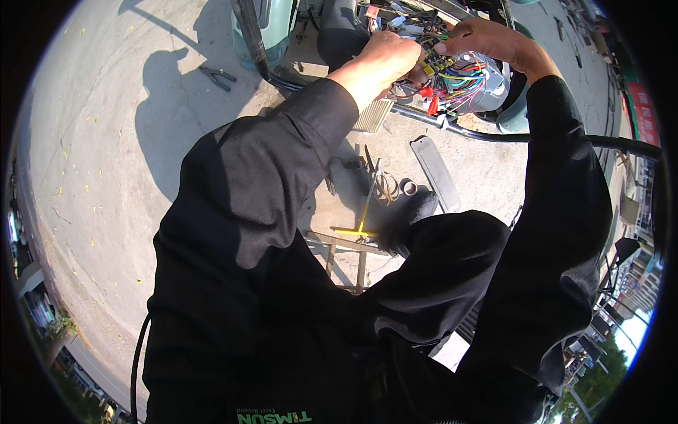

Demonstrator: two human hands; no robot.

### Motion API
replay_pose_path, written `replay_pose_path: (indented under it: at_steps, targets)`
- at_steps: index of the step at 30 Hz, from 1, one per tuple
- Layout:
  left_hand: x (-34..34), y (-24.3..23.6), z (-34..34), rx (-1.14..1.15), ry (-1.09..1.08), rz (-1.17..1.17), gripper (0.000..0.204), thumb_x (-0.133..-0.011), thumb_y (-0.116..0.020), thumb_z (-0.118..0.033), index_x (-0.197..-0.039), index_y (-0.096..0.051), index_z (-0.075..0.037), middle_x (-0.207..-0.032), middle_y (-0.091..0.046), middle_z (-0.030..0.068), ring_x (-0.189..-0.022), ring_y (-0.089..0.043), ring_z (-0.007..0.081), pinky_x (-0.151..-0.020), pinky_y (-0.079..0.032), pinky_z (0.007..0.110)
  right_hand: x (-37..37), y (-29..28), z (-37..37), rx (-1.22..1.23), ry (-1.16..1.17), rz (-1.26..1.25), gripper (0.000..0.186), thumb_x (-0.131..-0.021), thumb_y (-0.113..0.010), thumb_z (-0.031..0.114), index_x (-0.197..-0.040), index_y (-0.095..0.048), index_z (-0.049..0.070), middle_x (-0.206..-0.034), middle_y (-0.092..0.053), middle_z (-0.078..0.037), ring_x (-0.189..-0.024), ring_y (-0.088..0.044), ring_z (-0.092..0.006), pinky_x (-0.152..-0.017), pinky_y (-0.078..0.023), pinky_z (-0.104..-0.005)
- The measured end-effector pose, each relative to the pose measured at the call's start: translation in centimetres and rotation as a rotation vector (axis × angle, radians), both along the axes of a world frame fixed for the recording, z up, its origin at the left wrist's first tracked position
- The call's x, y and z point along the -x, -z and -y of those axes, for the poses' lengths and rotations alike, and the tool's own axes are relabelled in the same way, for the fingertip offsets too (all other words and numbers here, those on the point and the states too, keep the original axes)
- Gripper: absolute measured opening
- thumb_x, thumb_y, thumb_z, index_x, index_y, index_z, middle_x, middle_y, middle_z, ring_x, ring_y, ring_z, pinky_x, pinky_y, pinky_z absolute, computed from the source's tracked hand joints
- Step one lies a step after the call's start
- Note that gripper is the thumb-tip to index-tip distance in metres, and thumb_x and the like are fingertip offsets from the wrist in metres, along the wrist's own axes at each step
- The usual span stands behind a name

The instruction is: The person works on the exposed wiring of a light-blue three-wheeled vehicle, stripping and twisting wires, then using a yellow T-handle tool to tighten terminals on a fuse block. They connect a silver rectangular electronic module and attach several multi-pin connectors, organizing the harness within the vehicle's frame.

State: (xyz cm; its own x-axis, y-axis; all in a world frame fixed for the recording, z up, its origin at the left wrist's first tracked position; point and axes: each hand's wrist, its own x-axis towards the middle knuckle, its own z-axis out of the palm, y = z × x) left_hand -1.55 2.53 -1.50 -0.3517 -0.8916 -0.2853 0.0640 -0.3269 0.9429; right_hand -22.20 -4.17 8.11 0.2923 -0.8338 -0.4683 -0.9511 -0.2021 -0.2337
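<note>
At the top of the head view, a tangled wiring harness (439, 65) with black and yellow connectors lies between my two hands. My left hand (385, 60) comes in from the left, its fingers curled closed against the connectors; its fingertips are partly hidden. From the right reaches my right hand (494, 44), thumb and forefinger brought together at the harness; what sits between them is too small to tell. Colored wires (466, 83) fan out below the hands over a grey rounded housing (494, 92). Red connectors (432, 105) hang at the near side.
A black tube frame (487, 136) crosses in front of the wiring. On the ground lie a grey plastic cover (434, 173), a tape roll (409, 188), a yellow T-handle tool (364, 215) and pliers (217, 78). A finned metal box (374, 115) is under my left wrist. A framed stand (346, 244) is near my legs.
</note>
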Motion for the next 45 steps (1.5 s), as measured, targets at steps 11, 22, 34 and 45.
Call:
replay_pose_path:
  at_steps: [11, 22, 34, 45]
  targets:
    - [-0.5, -0.1, 0.5, -0.034, 0.054, -0.079, 0.028, -0.101, -0.052, -0.008, -0.113, -0.067, 0.012, -0.101, -0.074, 0.0207, -0.087, -0.077, 0.0255, -0.085, -0.059, 0.034, -1.1, 2.5, 0.0, 0.096, -0.140, -0.101, 0.095, -0.066, -0.077, 0.084, -0.108, -0.072, -0.002, -0.105, -0.071, -0.022, -0.101, -0.069, -0.0352, -0.088, -0.052, -0.0458]
    - [-0.5, -2.0, -0.6, -0.167, -0.001, -0.067, 0.027, -0.104, -0.051, -0.013, -0.116, -0.066, 0.006, -0.105, -0.076, 0.0188, -0.097, -0.077, 0.0250, -0.092, -0.056, 0.034, 0.6, 1.8, -2.1, 0.016, -0.008, 0.114, 0.081, -0.089, -0.065, 0.072, -0.132, -0.068, 0.003, -0.128, -0.070, -0.021, -0.119, -0.067, -0.0339, -0.108, -0.047, -0.0438]
    - [-0.7, -0.7, -0.3, -0.127, 0.025, -0.063, 0.021, -0.104, -0.057, -0.014, -0.105, -0.068, 0.003, -0.103, -0.075, 0.0144, -0.096, -0.077, 0.0206, -0.060, -0.041, 0.024, -0.5, 2.9, -3.0, 0.115, -0.019, 0.080, 0.086, -0.077, -0.078, 0.073, -0.117, -0.072, -0.002, -0.107, -0.074, -0.019, -0.099, -0.071, -0.0291, -0.092, -0.055, -0.0413]
    - [0.7, 0.1, -0.7, 0.178, -0.192, 0.218, 0.024, -0.095, -0.069, -0.008, -0.115, -0.073, 0.005, -0.092, -0.078, 0.0156, -0.078, -0.079, 0.0214, -0.066, -0.062, 0.030, -0.6, 4.4, -4.5, 0.276, -0.084, 0.109, 0.076, -0.073, -0.087, 0.063, -0.116, -0.072, 0.002, -0.103, -0.074, -0.018, -0.099, -0.071, -0.0317, -0.092, -0.054, -0.0436]
